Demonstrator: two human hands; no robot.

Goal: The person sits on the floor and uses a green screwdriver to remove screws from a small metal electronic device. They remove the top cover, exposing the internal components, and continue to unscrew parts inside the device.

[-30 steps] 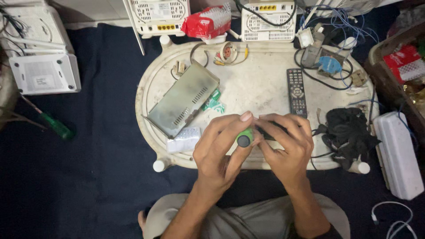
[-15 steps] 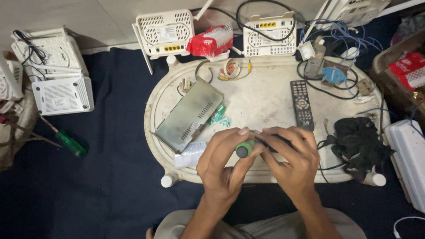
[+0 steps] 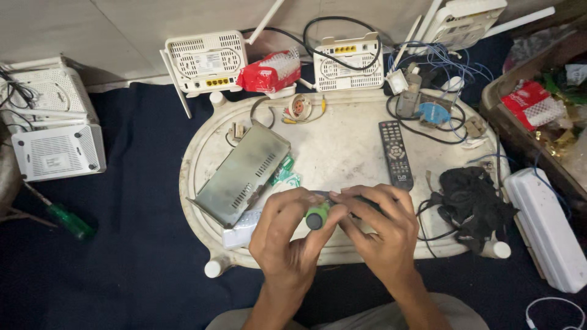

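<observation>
The fingers (image 3: 292, 205) of the left hand (image 3: 287, 235) curl in tight around a green-handled screwdriver (image 3: 317, 216), whose round butt end points up at the camera just below the middle of the frame. The right hand (image 3: 382, 229) meets it from the right, fingertips bent and pressed together over something dark and small that sits under them; what that thing is cannot be told, as the fingers cover it. Both hands hover over the lower edge of a white oval tray table (image 3: 342, 146) that fills the centre of the frame.

Just to the left of the left hand, a grey metal box with vent slots (image 3: 239, 174) lies tilted on the table, with a green circuit board (image 3: 285, 173) peeking out beside it. A black remote control (image 3: 395, 154) lies just above the right hand. To the right of that hand a black bundle of cloth and cable (image 3: 471, 205) rests on the table's edge.

Along the top of the frame stand white routers (image 3: 206, 61), one with a red packet (image 3: 269, 72) beside it. At the far left a second green screwdriver (image 3: 64, 217) lies on the dark blue floor cloth (image 3: 140, 256), below more white boxes (image 3: 55, 153). A long white casing (image 3: 547, 229) sits at the lower right.
</observation>
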